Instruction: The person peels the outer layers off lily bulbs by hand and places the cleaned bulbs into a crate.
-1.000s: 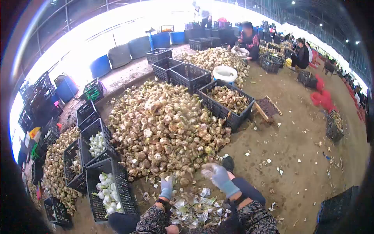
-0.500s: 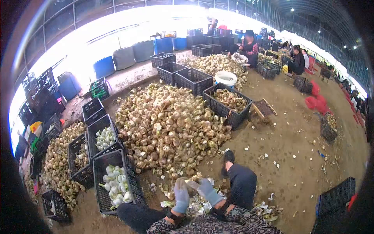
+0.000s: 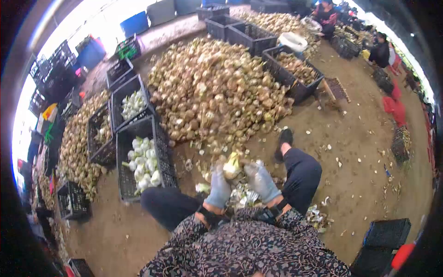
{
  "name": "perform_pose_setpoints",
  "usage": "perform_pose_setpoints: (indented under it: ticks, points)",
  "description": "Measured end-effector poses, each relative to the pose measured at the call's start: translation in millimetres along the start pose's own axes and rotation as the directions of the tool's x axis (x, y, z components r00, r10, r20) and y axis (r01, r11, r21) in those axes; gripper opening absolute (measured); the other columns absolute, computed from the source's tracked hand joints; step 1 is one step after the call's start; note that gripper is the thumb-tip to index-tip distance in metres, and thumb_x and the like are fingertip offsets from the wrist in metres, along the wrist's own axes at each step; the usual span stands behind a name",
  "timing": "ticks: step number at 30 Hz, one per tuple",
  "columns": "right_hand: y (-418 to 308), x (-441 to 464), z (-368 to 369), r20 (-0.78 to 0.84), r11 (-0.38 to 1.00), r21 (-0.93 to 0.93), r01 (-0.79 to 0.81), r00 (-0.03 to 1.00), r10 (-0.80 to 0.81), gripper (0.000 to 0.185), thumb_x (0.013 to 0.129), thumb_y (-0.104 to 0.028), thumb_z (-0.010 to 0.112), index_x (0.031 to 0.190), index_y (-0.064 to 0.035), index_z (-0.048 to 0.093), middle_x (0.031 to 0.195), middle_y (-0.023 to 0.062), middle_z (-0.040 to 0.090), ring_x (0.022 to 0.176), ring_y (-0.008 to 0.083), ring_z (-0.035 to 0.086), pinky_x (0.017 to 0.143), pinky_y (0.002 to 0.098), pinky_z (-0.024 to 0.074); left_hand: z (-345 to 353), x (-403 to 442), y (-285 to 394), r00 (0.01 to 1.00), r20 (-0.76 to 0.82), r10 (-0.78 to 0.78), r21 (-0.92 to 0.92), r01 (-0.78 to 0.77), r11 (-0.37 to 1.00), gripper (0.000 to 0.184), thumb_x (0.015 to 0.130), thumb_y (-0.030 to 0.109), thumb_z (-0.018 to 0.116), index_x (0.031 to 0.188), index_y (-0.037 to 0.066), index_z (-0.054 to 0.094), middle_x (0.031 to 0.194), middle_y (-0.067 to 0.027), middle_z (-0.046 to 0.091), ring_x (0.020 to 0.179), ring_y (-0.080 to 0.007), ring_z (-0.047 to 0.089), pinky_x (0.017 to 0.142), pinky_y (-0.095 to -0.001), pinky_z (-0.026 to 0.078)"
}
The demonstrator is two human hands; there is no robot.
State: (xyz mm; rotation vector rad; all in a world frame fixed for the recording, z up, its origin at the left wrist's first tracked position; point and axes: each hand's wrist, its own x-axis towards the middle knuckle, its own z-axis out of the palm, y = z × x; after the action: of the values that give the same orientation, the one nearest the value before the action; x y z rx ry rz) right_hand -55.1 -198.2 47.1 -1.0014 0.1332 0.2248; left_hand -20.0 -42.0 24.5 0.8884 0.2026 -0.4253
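Head view; seated person, two gloved hands in front of the lap; left hand (image 3: 218, 184) at the left, right hand (image 3: 261, 181) at the right; a pale yellowish garlic bulb (image 3: 232, 165) lies between them, above the litter on the floor (image 3: 369, 198).

Key relation: bulb sits just right of and slightly beyond the left hand's fingers, apparently touching them; the right hand's fingers are just beside its right side, whether in contact cannot be told through the blur; left hand reads as the nearer of the two; bulb's long axis appears to run near to far, far end leaning a little right.

Hand states: left hand narrow, fingers curled and judged to be holding the bulb; right hand bent inward, its opening cannot be told, nor whether it holds anything.

Surroundings: peelings (image 3: 247, 197) just beneath and nearer than the bulb; large heap of unpeeled bulbs (image 3: 212, 97) on the far side, well beyond the hands; black crate (image 3: 166, 159) to the left, with white bulbs (image 3: 144, 164) inside, nearer to the left hand than to the right; dark shoe (image 3: 284, 138) farther and to the right; low stool (image 3: 336, 90) far right, well apart.
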Motion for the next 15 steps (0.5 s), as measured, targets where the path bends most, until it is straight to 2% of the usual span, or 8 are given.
perform_pose_setpoints:
  ticks: [2, 3, 5, 11, 12, 13, 14, 15]
  points:
    - [2, 6, 1, -0.081, 0.999, -0.031, 0.023, 0.996, -0.026, 0.035, 0.089, -0.010, 0.059, 0.122, 0.0020, 0.053, 0.105, 0.0102, 0.063, 0.089, 0.0150, 0.061, 0.074, 0.0281, 0.0519, 9, 10, -10, 0.990, -0.108, 0.095, -0.113, -0.107, 0.988, 0.042, 0.099, 0.039, 0.039, 0.117, 0.004, 0.055, 0.093, -0.0065, 0.065, 0.074, -0.0152, 0.063, 0.059, -0.0277, 0.052]
    - [11, 15, -5, -0.061, 0.997, -0.062, 0.054, 0.996, -0.058, 0.036, 0.088, -0.010, 0.060, 0.121, 0.0028, 0.054, 0.103, 0.0098, 0.063, 0.088, 0.0131, 0.060, 0.070, 0.0260, 0.0510, -2, -2, -3, 0.992, 0.031, 0.119, 0.116, -0.122, 0.986, 0.038, 0.100, 0.033, 0.041, 0.117, 0.002, 0.054, 0.099, -0.0097, 0.063, 0.086, -0.0191, 0.062, 0.073, -0.0308, 0.051]
    - [24, 25, -11, -0.089, 0.967, -0.232, 0.101, 0.988, -0.125, 0.032, 0.086, -0.010, 0.062, 0.115, 0.0032, 0.057, 0.097, 0.0084, 0.063, 0.083, 0.0119, 0.058, 0.067, 0.0264, 0.0491, -12, 11, -10, 0.826, 0.147, 0.544, 0.743, -0.455, 0.491, 0.045, 0.098, 0.039, 0.040, 0.117, 0.000, 0.053, 0.107, -0.0126, 0.060, 0.091, -0.0197, 0.059, 0.076, -0.0321, 0.048]
    - [42, 32, -11, -0.262, 0.723, -0.691, 0.003, 0.931, -0.254, 0.019, 0.077, -0.014, 0.067, 0.086, -0.0001, 0.059, 0.062, 0.0017, 0.052, 0.062, 0.0152, 0.052, 0.059, 0.0343, 0.0433, -1, 1, -6, 0.759, 0.162, 0.631, 0.716, -0.530, 0.454, 0.035, 0.097, 0.028, 0.050, 0.112, -0.003, 0.053, 0.100, -0.0100, 0.058, 0.093, -0.0153, 0.053, 0.084, -0.0280, 0.042]
    - [43, 33, -9, -0.188, 0.561, -0.826, 0.059, 0.910, -0.371, 0.018, 0.075, -0.014, 0.066, 0.086, -0.0011, 0.059, 0.063, 0.0053, 0.054, 0.064, 0.0196, 0.055, 0.060, 0.0368, 0.0441, -2, 0, -5, 0.760, 0.156, 0.631, 0.744, -0.511, 0.431, 0.042, 0.097, 0.040, 0.045, 0.107, 0.001, 0.057, 0.087, -0.0077, 0.061, 0.074, -0.0133, 0.056, 0.068, -0.0252, 0.046]
    - [43, 33, -8, -0.090, 0.372, -0.923, 0.104, 0.879, -0.469, 0.018, 0.074, -0.013, 0.064, 0.087, -0.0021, 0.060, 0.065, 0.0089, 0.056, 0.065, 0.0240, 0.058, 0.061, 0.0394, 0.0448, -7, 1, 1, 0.759, 0.152, 0.633, 0.747, -0.507, 0.429, 0.042, 0.097, 0.040, 0.045, 0.107, 0.001, 0.057, 0.087, -0.0077, 0.061, 0.074, -0.0133, 0.056, 0.068, -0.0252, 0.046]
    - [43, 32, -5, 0.064, 0.065, -0.989, 0.130, 0.791, -0.609, 0.019, 0.074, -0.013, 0.062, 0.090, -0.0033, 0.062, 0.078, 0.0170, 0.063, 0.072, 0.0316, 0.061, 0.065, 0.0427, 0.0459, -16, 3, 8, 0.982, 0.005, 0.190, 0.467, -0.171, 0.868, 0.048, 0.096, 0.048, 0.040, 0.105, 0.004, 0.059, 0.079, -0.0060, 0.061, 0.063, -0.0120, 0.055, 0.057, -0.0241, 0.043]
    - [50, 35, -9, 0.066, 0.070, -0.988, 0.135, 0.794, -0.605, 0.019, 0.074, -0.013, 0.062, 0.090, -0.0033, 0.062, 0.078, 0.0170, 0.063, 0.072, 0.0316, 0.061, 0.065, 0.0427, 0.0459, -24, 4, 13, 0.946, 0.059, -0.318, 0.087, 0.312, 0.946, 0.054, 0.096, 0.055, 0.035, 0.103, 0.008, 0.060, 0.072, -0.0043, 0.061, 0.052, -0.0108, 0.053, 0.045, -0.0231, 0.040]
